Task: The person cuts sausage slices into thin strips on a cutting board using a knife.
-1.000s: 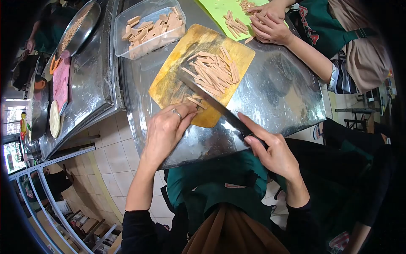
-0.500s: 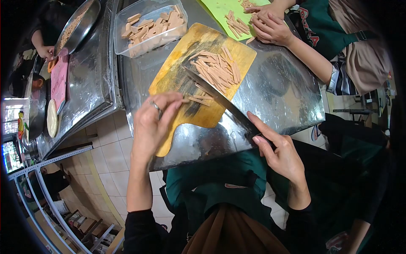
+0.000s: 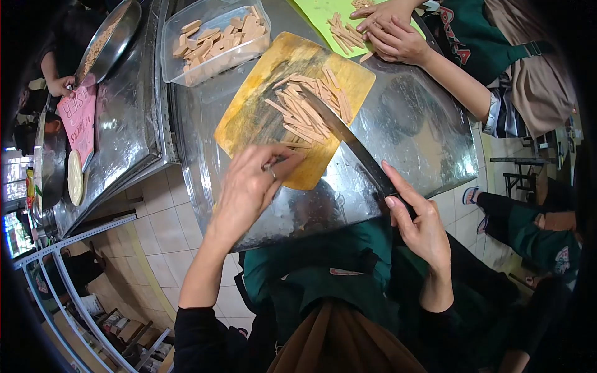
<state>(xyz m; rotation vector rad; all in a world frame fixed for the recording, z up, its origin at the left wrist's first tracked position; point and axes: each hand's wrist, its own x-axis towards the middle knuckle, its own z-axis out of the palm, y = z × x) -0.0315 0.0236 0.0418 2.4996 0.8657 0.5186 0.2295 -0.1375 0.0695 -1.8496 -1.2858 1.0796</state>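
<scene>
Knife [image 3: 348, 140] lies slantwise across the right part of the wooden cutting board [image 3: 249, 118], its handle closed in the right hand [image 3: 420, 224] near the front edge of the steel tabletop [image 3: 416, 124], with the forefinger stretched along the top of the handle. The blade's far end rests among the pile of tan cut strips [image 3: 311, 105] on the board. The left hand [image 3: 252, 186] sits at the near edge of the board, fingers bent down and pinching at a few loose strips there; a ring shows on one finger. Farther off, to the left, a clear plastic tub [image 3: 214, 43] holds thicker tan slices. Beyond the board, at the far right, another person's two hands [image 3: 388, 28] rest on a green cutting mat [image 3: 323, 12] with more strips. On the neighbouring steel counter to the left stands a round metal pan [image 3: 112, 40], and beside it a pink sign [image 3: 78, 121].
</scene>
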